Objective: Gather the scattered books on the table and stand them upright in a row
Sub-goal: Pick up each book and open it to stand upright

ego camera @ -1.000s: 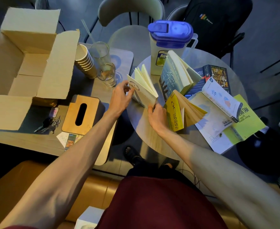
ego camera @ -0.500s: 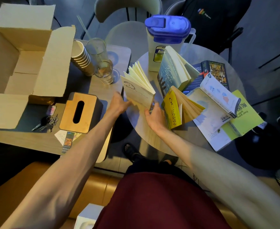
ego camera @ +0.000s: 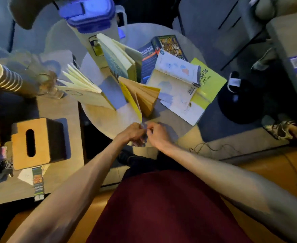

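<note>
Three books stand with fanned pages on the round table point(ego camera: 105, 118): a cream book point(ego camera: 84, 92) at left, a teal book point(ego camera: 118, 62) behind, a yellow book point(ego camera: 140, 97) in the middle. Lying flat at the right are a dark blue book point(ego camera: 148, 62), a black-and-gold book point(ego camera: 170, 45), and an open white book point(ego camera: 177, 72) on top of a yellow-green book point(ego camera: 209, 79). My left hand point(ego camera: 132, 134) and right hand point(ego camera: 157, 135) meet at the table's near edge, fingers curled, just below the yellow book's lower corner. Nothing shows clearly in either hand.
A blue-lidded pitcher point(ego camera: 89, 16) stands behind the teal book. On the left table sit a wooden tissue box point(ego camera: 32, 142), stacked paper cups point(ego camera: 5, 78), a glass point(ego camera: 46, 81), keys point(ego camera: 3, 169) and a bookmark point(ego camera: 38, 185). Chairs ring the far side.
Both hands have let go of the cream book and drawn back to the near table edge, meeting there. The view has swung right and the cardboard box has left the frame.
</note>
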